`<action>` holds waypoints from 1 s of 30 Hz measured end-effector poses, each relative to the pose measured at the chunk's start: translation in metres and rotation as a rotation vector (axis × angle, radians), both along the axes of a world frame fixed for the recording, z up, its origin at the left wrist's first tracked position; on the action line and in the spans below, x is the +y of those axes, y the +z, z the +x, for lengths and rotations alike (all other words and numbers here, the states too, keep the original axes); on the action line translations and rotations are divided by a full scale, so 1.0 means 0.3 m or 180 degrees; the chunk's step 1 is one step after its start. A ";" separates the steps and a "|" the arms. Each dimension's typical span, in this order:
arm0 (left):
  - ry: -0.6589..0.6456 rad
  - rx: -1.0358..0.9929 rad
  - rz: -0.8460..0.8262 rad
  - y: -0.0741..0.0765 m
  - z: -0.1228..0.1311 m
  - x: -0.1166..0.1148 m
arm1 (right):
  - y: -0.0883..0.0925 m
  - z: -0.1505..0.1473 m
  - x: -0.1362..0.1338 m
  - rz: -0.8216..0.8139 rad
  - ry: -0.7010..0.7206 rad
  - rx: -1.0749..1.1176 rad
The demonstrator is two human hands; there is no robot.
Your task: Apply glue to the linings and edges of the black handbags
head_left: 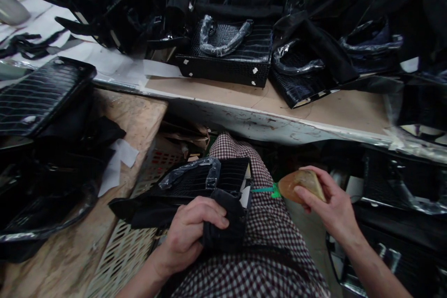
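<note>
1. Bag [216, 179] lies just on the near side of the bench [244, 100], which is the biggest thing here. The bench has a long pale top that runs left to right across the far side, with a worn white front edge. A pile [230, 51] of black glossy handbags covers its far part.
2. The table [139, 116] is at the left and is of rough wood. More black goods lie on it, and a white paper [120, 158] hangs at its right edge.
3. The trousers [268, 242], checked in dark red and white, fill the near middle. One leg goes away toward the bench.
4. The crate [122, 251] is white plastic with a grid. It stands low between the table and the leg.
5. The bag itself is black with a scale pattern. It rests across the left thigh and partly over the crate. Clear film [195, 172] wraps its top part.
6. The left hand [190, 233] is closed on the soft black near edge of the bag, with the fingers curled over it.
7. The right hand [328, 209] is to the right of the leg, well apart from the bag, and grips a lump.
8. The lump [302, 184] is brown and rounded, pinched between thumb and fingers. I cannot tell its material.
9. A green tie [267, 190] sticks out from the left end of the lump toward the leg.
</note>
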State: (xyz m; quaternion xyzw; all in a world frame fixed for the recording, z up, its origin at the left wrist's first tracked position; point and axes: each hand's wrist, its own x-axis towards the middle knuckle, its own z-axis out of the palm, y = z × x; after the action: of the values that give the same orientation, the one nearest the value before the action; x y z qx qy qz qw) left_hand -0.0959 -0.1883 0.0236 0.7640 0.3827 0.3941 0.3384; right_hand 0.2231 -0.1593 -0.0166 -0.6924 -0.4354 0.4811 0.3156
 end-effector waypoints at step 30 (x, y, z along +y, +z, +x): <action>0.0060 -0.0023 -0.0032 -0.026 -0.013 -0.008 | -0.006 -0.008 -0.078 0.0297 -0.0040 -0.0256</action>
State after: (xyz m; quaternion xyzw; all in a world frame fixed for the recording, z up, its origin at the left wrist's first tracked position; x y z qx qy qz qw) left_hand -0.0997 -0.1908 0.0159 0.7572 0.3906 0.3980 0.3399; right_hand 0.2206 -0.1827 -0.0184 -0.6984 -0.4653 0.4301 0.3328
